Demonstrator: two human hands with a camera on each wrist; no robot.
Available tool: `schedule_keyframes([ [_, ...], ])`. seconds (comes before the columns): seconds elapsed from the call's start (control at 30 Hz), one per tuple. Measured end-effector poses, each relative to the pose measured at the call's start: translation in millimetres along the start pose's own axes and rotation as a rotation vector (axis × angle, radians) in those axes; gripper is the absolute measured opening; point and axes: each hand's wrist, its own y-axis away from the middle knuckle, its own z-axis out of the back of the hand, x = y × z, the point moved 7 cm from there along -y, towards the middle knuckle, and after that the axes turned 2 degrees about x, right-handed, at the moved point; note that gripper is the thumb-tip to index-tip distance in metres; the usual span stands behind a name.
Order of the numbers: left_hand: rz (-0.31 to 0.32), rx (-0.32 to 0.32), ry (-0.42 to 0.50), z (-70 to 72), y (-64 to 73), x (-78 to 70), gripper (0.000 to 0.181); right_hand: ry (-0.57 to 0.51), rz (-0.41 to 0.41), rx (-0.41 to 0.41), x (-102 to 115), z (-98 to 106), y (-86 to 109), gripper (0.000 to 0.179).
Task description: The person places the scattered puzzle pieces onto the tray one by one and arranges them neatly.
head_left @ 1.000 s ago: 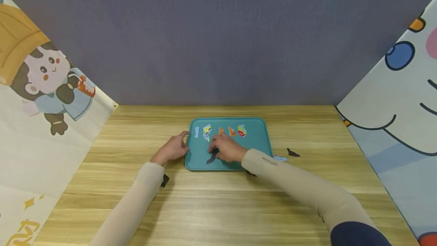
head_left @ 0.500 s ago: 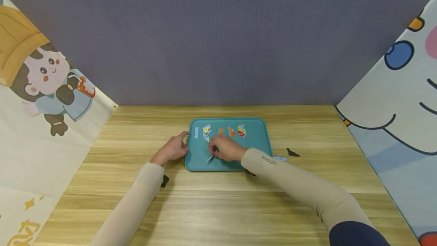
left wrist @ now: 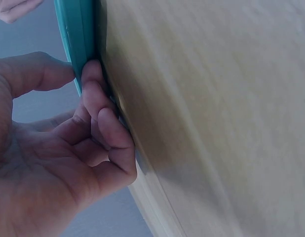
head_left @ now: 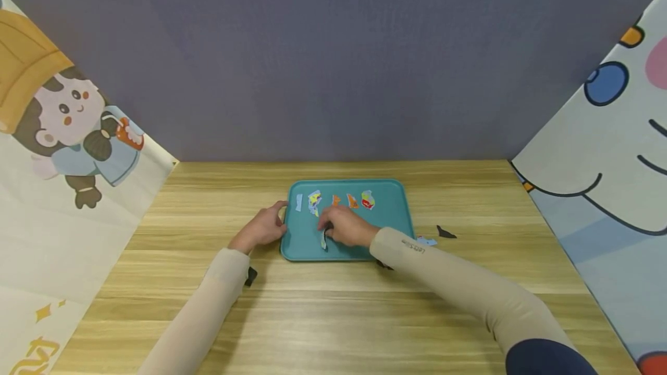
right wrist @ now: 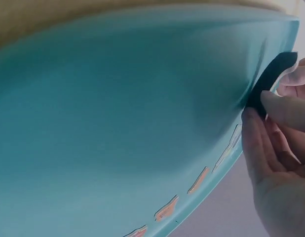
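Observation:
My right hand point(head_left: 344, 225) is low over the middle of the teal tray point(head_left: 298, 246), its thumb and fingers pinching a flat, curved puzzle piece point(head_left: 323, 240). In the right wrist view the dark back of that piece point(right wrist: 273, 74) faces the camera, and a pale edge shows. The left hand point(head_left: 260, 227) is at the tray's left edge; in the left wrist view its thumb touches the rim point(left wrist: 76, 34) from one side and curled fingers from the other. Across the tray's far part lie printed pieces in a row: light blue point(head_left: 299, 202), yellow point(head_left: 315, 201), orange point(head_left: 352, 201), red-and-yellow point(head_left: 367, 199).
Right of the tray, a black piece point(head_left: 446, 232) and a light-blue piece point(head_left: 427, 241) lie on the wooden table point(head_left: 312, 323); the right sleeve passes close to them. A grey wall point(head_left: 333, 62) stands behind, with cartoon-printed panels on both sides.
The right hand has lifted the dark piece from flat on the tray and tipped it, so its pale side now shows. The left hand stays at the tray's edge.

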Motion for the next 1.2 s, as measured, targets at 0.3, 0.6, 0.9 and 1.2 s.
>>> schedule_keyframes([
  [0.3,-0.014,-0.008,-0.016,2.5,0.8,-1.3,0.066,0.025,0.008,0.076,0.0,-5.6,-1.6,0.02],
  [0.6,-0.017,-0.007,-0.005,2.0,1.2,-2.6,0.066,0.055,0.017,0.099,3.9,-6.9,-0.5,0.023],
  [0.9,-0.006,-0.006,-0.006,1.4,0.8,-1.6,0.066,0.04,0.006,0.079,5.1,-0.2,2.8,0.024],
  [1.2,0.008,0.012,0.009,1.4,1.5,1.5,0.067,-0.015,0.001,0.0,-0.6,16.1,13.6,0.022],
])
